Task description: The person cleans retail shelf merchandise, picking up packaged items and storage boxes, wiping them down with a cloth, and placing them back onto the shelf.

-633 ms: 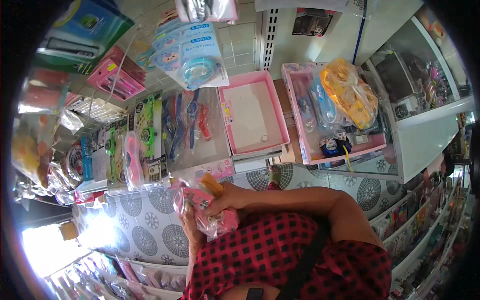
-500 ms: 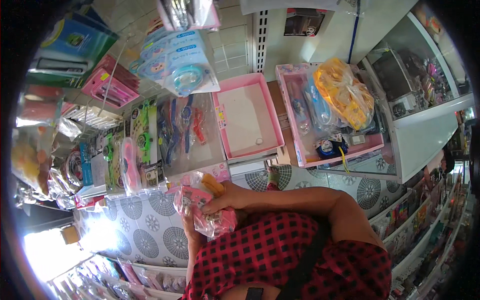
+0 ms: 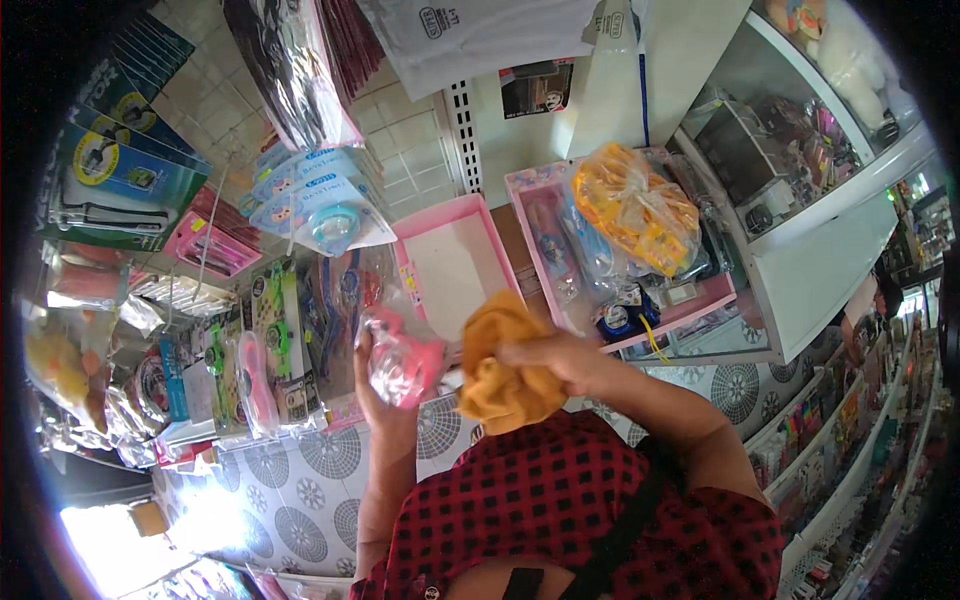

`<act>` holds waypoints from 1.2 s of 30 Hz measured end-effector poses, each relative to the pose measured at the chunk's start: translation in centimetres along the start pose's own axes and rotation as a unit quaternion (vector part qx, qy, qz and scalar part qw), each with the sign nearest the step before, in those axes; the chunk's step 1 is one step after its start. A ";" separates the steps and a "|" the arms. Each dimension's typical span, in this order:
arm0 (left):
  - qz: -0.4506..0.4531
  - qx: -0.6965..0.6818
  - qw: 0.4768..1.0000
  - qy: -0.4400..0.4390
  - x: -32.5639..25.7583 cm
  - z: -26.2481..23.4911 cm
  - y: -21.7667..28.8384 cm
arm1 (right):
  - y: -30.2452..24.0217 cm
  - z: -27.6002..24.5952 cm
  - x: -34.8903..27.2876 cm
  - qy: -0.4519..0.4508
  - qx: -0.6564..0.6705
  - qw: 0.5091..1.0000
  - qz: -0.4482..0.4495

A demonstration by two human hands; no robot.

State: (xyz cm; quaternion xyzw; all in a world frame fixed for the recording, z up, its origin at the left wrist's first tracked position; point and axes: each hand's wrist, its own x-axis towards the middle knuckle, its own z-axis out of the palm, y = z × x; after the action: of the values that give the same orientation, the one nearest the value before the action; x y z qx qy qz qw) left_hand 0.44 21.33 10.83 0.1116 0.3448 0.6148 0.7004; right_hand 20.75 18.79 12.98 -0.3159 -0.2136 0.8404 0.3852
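My left hand (image 3: 376,392) is wrapped round a pink item in clear plastic (image 3: 405,362); the crinkled wrapping hides its exact kind. My right hand (image 3: 548,360) grips a mustard-yellow cloth (image 3: 492,385), bunched up and hanging in folds. The two hands are apart, in front of my chest. Just beyond them is a shallow pink box (image 3: 452,265) with a white bottom, partly covered by the cloth and the pink item.
At the right stands a second pink box (image 3: 537,250) holding a yellow plastic-wrapped bundle (image 3: 635,210) and a dark blue packaged item (image 3: 626,318). Children's watches (image 3: 277,335) lie on the left. Carded packages (image 3: 320,205) hang above. A glass display case (image 3: 790,150) borders the far right.
My hands have separated. The right one has drawn the yellow cloth away to the right and it has spread out; the left has raised the pink item slightly. The view has shifted.
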 end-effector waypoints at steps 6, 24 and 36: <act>-0.079 0.069 0.992 -0.073 4.3 2.7 -5.0 | -6.9 -3.7 -7.5 0.141 -0.034 0.891 -0.430; 0.292 0.572 0.642 -0.419 6.3 7.0 -12.5 | -3.3 -7.7 -6.9 0.309 -0.303 0.831 -0.350; 0.062 0.830 0.455 -0.315 12.2 -0.9 -9.0 | -3.7 -5.1 -3.9 0.186 -0.304 0.888 -0.290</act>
State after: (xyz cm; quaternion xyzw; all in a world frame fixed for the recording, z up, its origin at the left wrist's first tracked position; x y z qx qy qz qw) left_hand 6.96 30.58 0.72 0.8476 0.4398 0.0017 0.2970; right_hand 28.17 18.65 13.02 -0.4915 -0.4652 0.5110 0.5299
